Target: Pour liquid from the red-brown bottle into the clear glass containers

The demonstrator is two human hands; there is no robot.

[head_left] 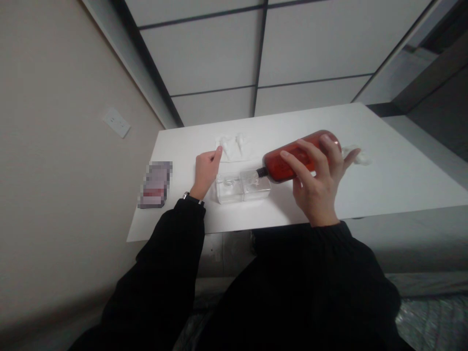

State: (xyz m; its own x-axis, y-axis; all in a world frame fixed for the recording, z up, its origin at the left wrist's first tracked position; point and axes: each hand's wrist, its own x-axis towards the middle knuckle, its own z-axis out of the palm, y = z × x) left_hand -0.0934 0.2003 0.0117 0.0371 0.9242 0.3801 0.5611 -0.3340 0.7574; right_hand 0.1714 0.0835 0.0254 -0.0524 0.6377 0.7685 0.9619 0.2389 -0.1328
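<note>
A plain, sparsely furnished room, more like an office or a testing space than a home: a bare white bench (383, 161) stands pushed against a beige wall carrying a single white wall socket (116, 122). Behind the bench runs a partition of large pale panels (303, 53) set in dark framing. The bench surface carries only a few small items, among them a clear plastic container (237, 187) and a reddish bottle (292, 158).
</note>
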